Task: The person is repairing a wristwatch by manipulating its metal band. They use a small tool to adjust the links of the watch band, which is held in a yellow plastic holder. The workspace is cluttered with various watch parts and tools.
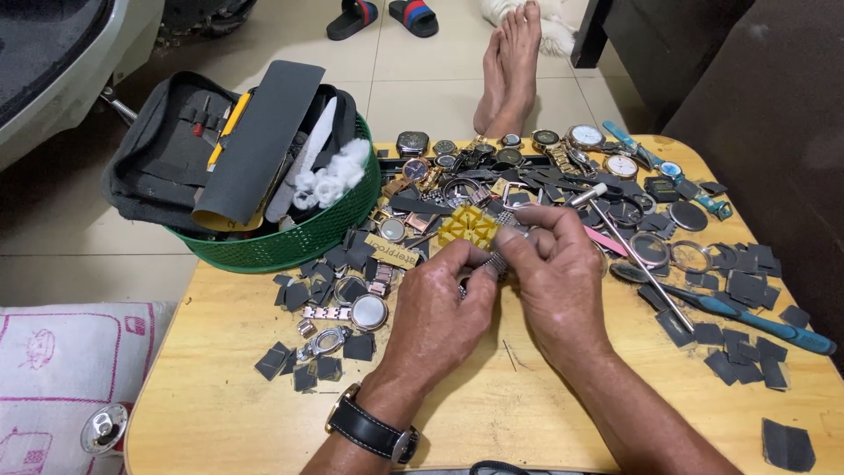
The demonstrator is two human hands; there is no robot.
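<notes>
My left hand [440,308] and my right hand [558,281] meet over the middle of a low wooden table [220,413]. Together they pinch a metal watch bracelet [498,260] between fingertips and thumbs. Just beyond the fingers lies a small yellow plastic block holder [468,225]. A black-strapped wristwatch [374,429] is on my left wrist. A silver watch with its band [356,311] lies left of my left hand.
A green mesh basket [294,242] holds a grey tool pouch, dark sandpaper sheets and cotton. Several watches [585,136] and parts crowd the far edge. Dark sandpaper scraps [747,286] lie scattered. A small hammer [637,259] and a blue-handled tool [756,321] lie right. Bare feet [510,66] rest beyond.
</notes>
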